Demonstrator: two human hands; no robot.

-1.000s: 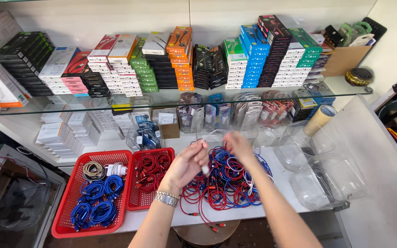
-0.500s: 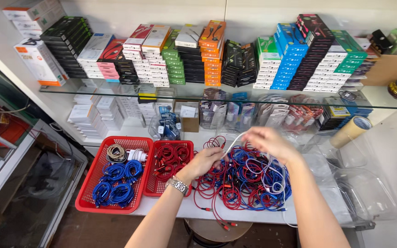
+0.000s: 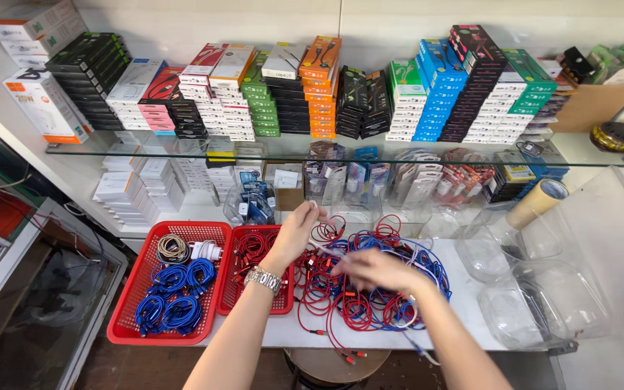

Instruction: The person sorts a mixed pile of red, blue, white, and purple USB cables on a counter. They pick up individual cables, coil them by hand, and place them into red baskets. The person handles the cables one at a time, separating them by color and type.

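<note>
On the white worktop point(image 3: 269, 334), right of the two red baskets, lies a tangled pile of cables point(image 3: 370, 289), red and blue with a few white strands. Both hands work over this pile. The left hand point(image 3: 299, 230), a metal watch point(image 3: 263, 279) on its wrist, is raised over the pile's left rear edge, fingers pinched on a thin white cable point(image 3: 326, 248) that runs from it rightwards and down toward the other hand. The right hand point(image 3: 373, 270) hovers low over the middle of the pile, palm down; it is blurred, so I cannot tell whether it grips anything. The white cable's long axis thus runs between the hands, roughly left-rear to right-front across the pile, and the right hand is the nearer to the bulk of the tangle. Left of the pile, the near basket point(image 3: 283, 307) holds red coils; the far basket point(image 3: 120, 328) holds blue coils, a beige coil and a white charger. Right of the pile stand clear plastic tubs point(image 3: 543, 307). Behind the pile, a glass shelf point(image 3: 74, 150) carries stacked boxes.
</note>
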